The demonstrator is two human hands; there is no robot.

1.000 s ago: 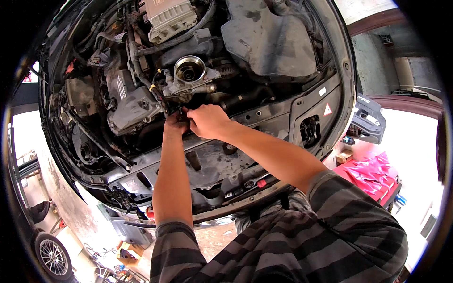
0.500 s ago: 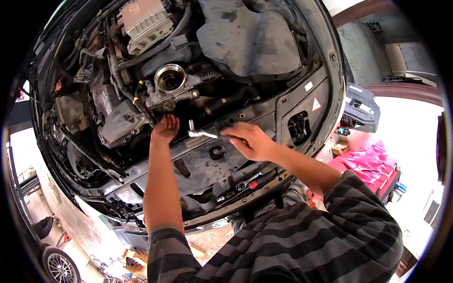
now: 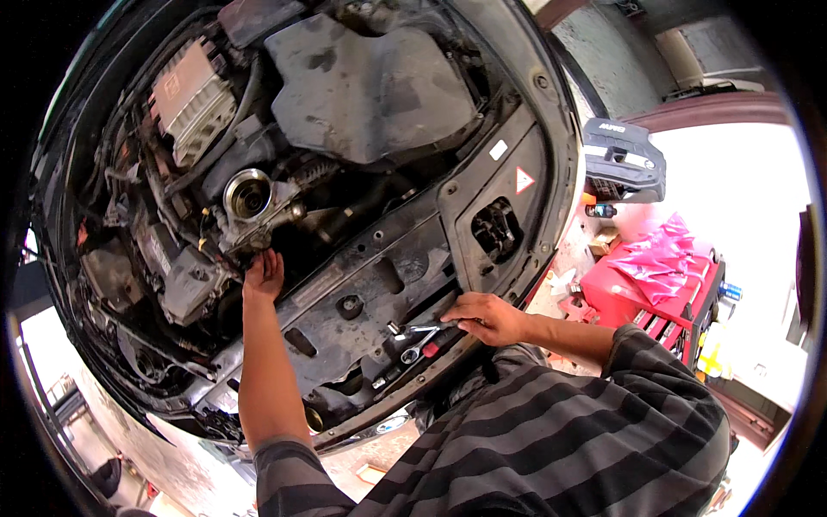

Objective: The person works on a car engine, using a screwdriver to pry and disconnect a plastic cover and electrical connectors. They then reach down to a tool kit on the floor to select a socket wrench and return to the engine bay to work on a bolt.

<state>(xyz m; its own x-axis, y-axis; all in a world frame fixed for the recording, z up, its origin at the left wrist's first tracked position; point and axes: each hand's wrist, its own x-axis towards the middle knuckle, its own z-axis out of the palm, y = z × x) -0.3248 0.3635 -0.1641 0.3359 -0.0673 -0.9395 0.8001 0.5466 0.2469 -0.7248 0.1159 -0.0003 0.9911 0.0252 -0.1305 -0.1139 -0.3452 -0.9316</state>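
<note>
My left hand [image 3: 265, 274] reaches into the engine bay, its fingers bent together just below the round open metal housing [image 3: 249, 197]. Its fingertips meet dark parts there, and whatever they grip is hidden. Over the black front panel [image 3: 405, 289], my right hand [image 3: 484, 317] is closed round the handle of a ratchet wrench [image 3: 418, 328] with a chrome head and a socket on it. Close beneath that tool, a second ratchet wrench [image 3: 413, 354] with a red part lies on the panel near its front edge.
A large black engine cover [image 3: 370, 95] and a finned metal control box [image 3: 194, 103] are at the back of the bay. At the right stands a red tool chest [image 3: 603, 284] with a pink sheet on it. Behind it is a grey plastic cover [image 3: 624, 159].
My right hand has brought the ratchet wrench from the engine gap toward me, down beside the other ratchet. My left hand stays below the round housing. The view has shifted rightward.
</note>
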